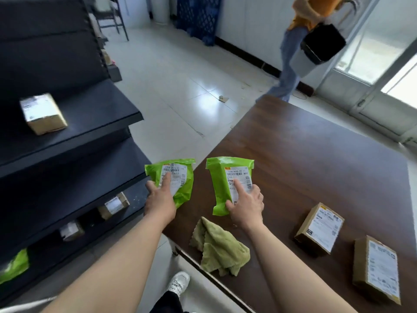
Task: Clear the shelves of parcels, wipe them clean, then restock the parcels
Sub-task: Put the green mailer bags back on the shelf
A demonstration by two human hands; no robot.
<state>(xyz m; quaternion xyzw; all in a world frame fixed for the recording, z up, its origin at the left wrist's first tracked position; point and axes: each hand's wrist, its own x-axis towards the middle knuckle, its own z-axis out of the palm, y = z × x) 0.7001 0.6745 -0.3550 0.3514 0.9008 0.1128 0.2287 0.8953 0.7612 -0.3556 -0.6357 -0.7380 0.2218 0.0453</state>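
A crumpled cloth (220, 247) lies on the bench (316, 154). Just beyond it, the left hand (160, 203) fingers grip a green parcel (186, 186) at the bench's left edge. The right hand (247, 208) fingers hold a second green parcel (217, 181) over the bench. Farther left, a boxed parcel (42, 114) sits on a shelf (94, 114).

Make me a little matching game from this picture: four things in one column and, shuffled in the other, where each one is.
Things
1. green cloth
2. left green parcel
3. right green parcel
4. far-left brown box

Places
A. alone on a dark shelf
B. held by the right hand over the table
C. crumpled on the table near its front edge
D. held by the left hand at the table's left edge

Pairs: 1-C, 2-D, 3-B, 4-A
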